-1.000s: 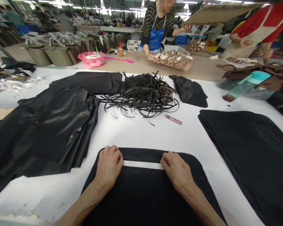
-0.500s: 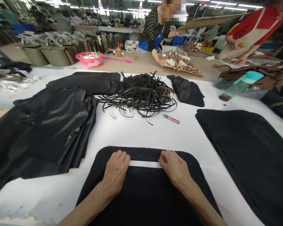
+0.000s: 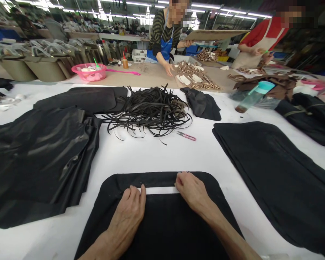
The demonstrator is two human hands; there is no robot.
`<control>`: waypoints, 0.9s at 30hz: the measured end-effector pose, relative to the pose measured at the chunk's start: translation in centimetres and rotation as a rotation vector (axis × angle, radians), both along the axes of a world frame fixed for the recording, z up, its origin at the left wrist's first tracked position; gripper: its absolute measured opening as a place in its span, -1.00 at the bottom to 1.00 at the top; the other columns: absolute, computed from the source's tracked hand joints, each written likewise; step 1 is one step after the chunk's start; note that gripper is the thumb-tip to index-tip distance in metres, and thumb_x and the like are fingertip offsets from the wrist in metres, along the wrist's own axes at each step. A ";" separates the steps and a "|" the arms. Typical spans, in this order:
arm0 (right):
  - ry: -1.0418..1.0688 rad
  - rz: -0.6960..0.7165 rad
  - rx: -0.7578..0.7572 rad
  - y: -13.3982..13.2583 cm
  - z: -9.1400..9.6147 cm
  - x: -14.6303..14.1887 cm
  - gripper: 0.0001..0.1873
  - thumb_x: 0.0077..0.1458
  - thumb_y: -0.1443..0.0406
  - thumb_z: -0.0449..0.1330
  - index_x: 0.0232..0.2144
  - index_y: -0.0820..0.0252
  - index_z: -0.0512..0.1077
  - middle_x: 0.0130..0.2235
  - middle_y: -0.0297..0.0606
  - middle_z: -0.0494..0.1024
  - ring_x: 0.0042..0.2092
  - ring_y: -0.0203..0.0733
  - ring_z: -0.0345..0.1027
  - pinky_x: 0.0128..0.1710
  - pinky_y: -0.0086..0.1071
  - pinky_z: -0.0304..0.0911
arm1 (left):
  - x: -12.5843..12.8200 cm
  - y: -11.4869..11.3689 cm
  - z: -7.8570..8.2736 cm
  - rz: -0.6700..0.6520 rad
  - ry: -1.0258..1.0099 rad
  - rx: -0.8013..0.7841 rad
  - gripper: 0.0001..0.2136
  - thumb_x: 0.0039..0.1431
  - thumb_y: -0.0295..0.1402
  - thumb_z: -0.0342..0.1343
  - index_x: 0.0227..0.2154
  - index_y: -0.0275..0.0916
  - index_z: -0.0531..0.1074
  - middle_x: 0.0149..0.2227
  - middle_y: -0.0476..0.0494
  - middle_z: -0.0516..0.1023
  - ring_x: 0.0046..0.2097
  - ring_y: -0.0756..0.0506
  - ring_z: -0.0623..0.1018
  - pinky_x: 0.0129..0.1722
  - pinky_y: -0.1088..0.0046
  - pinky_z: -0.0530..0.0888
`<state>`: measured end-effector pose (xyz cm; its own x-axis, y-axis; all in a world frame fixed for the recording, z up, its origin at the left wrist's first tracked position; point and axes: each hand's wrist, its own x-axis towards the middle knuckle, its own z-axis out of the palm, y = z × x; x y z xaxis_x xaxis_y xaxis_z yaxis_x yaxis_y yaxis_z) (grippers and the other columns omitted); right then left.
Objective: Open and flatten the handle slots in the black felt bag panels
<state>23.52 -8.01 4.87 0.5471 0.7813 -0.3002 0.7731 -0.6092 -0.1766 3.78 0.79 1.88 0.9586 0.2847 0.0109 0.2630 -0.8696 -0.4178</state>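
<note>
A black fabric panel [image 3: 162, 224] with rounded corners lies on the white table [image 3: 162, 155] right in front of me. A narrow slot in it shows a white strip [image 3: 158, 190]. My left hand [image 3: 128, 213] lies flat on the panel, fingers together, fingertips at the slot's left end. My right hand [image 3: 192, 191] rests at the slot's right end with fingers curled down onto the fabric edge; what the fingertips pinch is hidden.
A tangle of black strips [image 3: 151, 110] and pink thread snips [image 3: 186, 136] lie beyond the panel. Shiny black fabric [image 3: 40, 155] is heaped at left, a stack of black panels [image 3: 276, 173] at right. Two people work at the far table; a pink bowl [image 3: 90, 72] stands there.
My left hand has slid back toward me and rightward along the slot. My right hand has barely shifted. The view has panned, moving everything leftward in the picture.
</note>
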 end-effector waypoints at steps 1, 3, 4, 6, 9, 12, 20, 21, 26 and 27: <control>-0.001 0.000 -0.006 0.0 0.1 0.0 -0.77 0.10 0.40 -0.03 -0.49 0.17 0.38 -0.37 -0.26 0.50 -0.29 -0.19 0.34 -0.38 -0.38 0.02 | 0.2 -0.2 0.0 0.004 0.029 0.021 -0.54 0.03 -0.62 -0.11 0.05 -0.46 0.29 -0.29 -0.37 0.49 -0.15 -0.26 0.45 -0.17 0.20 0.41; -0.005 0.000 -0.016 0.2 0.4 0.0 -0.77 0.10 0.41 -0.03 -0.49 0.17 0.39 -0.38 -0.25 0.50 -0.29 -0.18 0.34 -0.38 -0.38 0.02 | 0.8 -0.5 0.2 -0.005 0.082 0.042 -0.48 0.03 -0.61 -0.11 0.12 -0.39 0.21 -0.31 -0.34 0.50 -0.16 -0.27 0.46 -0.16 0.17 0.41; -0.008 0.000 -0.020 0.2 0.5 0.0 -0.77 0.10 0.41 -0.03 -0.49 0.17 0.39 -0.38 -0.25 0.50 -0.29 -0.18 0.34 -0.38 -0.38 0.02 | 1.1 -0.6 0.3 -0.012 0.107 0.036 -0.43 0.02 -0.61 -0.10 0.16 -0.33 0.14 -0.33 -0.30 0.50 -0.18 -0.26 0.47 -0.16 0.16 0.42; -0.012 0.003 -0.027 0.3 0.6 0.0 -0.77 0.10 0.41 -0.03 -0.49 0.18 0.39 -0.38 -0.24 0.51 -0.29 -0.17 0.35 -0.38 -0.37 0.02 | 1.9 -0.9 0.7 -0.003 0.135 -0.008 -0.34 -0.01 -0.64 -0.09 0.21 -0.18 0.04 -0.38 -0.21 0.49 -0.26 -0.24 0.48 -0.20 0.15 0.43; -0.017 0.014 -0.034 0.3 0.6 0.0 -0.76 0.10 0.41 -0.03 -0.49 0.18 0.39 -0.36 -0.23 0.51 -0.27 -0.17 0.35 -0.36 -0.37 0.04 | 2.9 -1.3 1.2 0.052 0.112 -0.106 -0.25 -0.06 -0.70 -0.07 0.21 -0.02 0.02 -0.43 -0.12 0.45 -0.32 -0.21 0.48 -0.22 0.14 0.44; -0.018 0.020 -0.038 0.3 0.6 0.0 -0.75 0.13 0.39 -0.05 -0.46 0.17 0.40 -0.34 -0.24 0.51 -0.26 -0.18 0.35 -0.35 -0.39 0.04 | 2.9 -1.0 1.3 0.040 0.052 -0.164 -0.25 -0.08 -0.73 -0.08 0.19 -0.03 0.05 -0.42 -0.12 0.44 -0.27 -0.21 0.47 -0.16 0.12 0.42; -0.004 0.018 -0.024 0.1 0.6 0.1 -0.78 0.10 0.41 -0.02 -0.45 0.18 0.41 -0.34 -0.23 0.51 -0.26 -0.16 0.35 -0.36 -0.37 0.04 | -0.5 2.0 0.5 0.034 -0.028 -0.201 -0.51 0.02 -0.68 -0.14 0.05 -0.31 0.30 -0.11 -0.26 0.45 -0.13 -0.22 0.42 -0.14 0.18 0.40; -0.005 0.018 -0.018 0.1 0.5 0.0 -0.78 0.10 0.41 -0.02 -0.45 0.18 0.41 -0.34 -0.23 0.51 -0.26 -0.16 0.35 -0.35 -0.37 0.04 | -0.6 2.1 0.6 0.035 -0.032 -0.199 -0.52 0.02 -0.69 -0.14 0.02 -0.32 0.32 -0.05 -0.27 0.43 -0.10 -0.22 0.41 -0.11 0.17 0.39; -0.007 0.020 0.004 -0.1 0.2 -0.2 -0.79 0.09 0.41 -0.01 -0.45 0.17 0.41 -0.33 -0.24 0.51 -0.26 -0.18 0.34 -0.35 -0.38 0.05 | 1.4 0.2 1.0 0.096 -0.047 -0.172 -0.58 0.00 -0.70 -0.14 -0.07 -0.45 0.39 0.00 -0.36 0.40 -0.08 -0.25 0.41 -0.08 0.17 0.39; -0.006 0.020 0.011 -0.1 0.1 -0.2 -0.79 0.10 0.41 -0.01 -0.45 0.17 0.41 -0.33 -0.23 0.51 -0.26 -0.18 0.34 -0.35 -0.38 0.05 | 2.1 -0.4 0.9 0.077 -0.074 -0.179 -0.58 0.00 -0.70 -0.14 -0.05 -0.46 0.37 0.00 -0.36 0.40 -0.05 -0.25 0.40 -0.05 0.18 0.38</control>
<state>23.28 -8.11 5.01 0.5330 0.7954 -0.2884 0.7864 -0.5915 -0.1781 5.91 0.35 2.78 0.9324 0.3606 0.0236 0.3557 -0.9045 -0.2352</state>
